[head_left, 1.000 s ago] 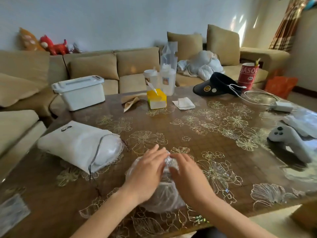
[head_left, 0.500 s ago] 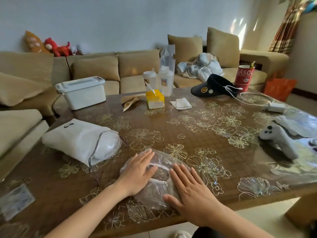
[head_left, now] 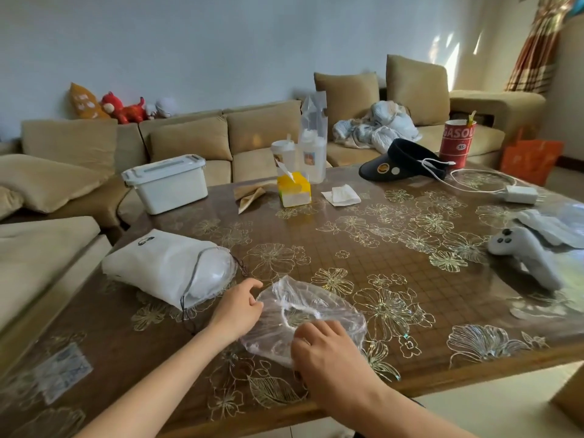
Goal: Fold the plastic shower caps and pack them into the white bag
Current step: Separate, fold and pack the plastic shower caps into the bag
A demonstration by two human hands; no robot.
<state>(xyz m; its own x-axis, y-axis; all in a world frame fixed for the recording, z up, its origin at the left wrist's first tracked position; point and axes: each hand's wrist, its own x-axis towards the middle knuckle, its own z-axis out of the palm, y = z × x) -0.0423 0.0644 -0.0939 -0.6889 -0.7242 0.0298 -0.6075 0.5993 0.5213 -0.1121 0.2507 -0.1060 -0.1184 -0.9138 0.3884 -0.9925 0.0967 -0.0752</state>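
The fingers of the right hand (head_left: 328, 352) are curled down and a fold of plastic is gripped under them at the near edge of the transparent, crumpled plastic shower cap (head_left: 319, 306). The fingers of the left hand (head_left: 237, 311) are also curled, narrow, right at the left edge of the cap. Whether this edge is really pinched there cannot be told.

The cap is spread flat on the brown, flower-patterned table (head_left: 347, 248), between and just beyond the two hands. Its white elastic rim is seen in the middle, and its longer side seems to run from far-left to near-right. It is judged that the fold is not yet made, so the far part would have to be brought toward the fingers.

The white drawstring fabric bag (head_left: 158, 263) lies on its side to the left, near the left hand, which is the nearer one to it. Its mouth is turned toward the hands, and clear plastic is seen inside the mouth, probably caps already packed. Farther back a white lidded plastic box (head_left: 167, 184) stands closed, so its contents are hidden.
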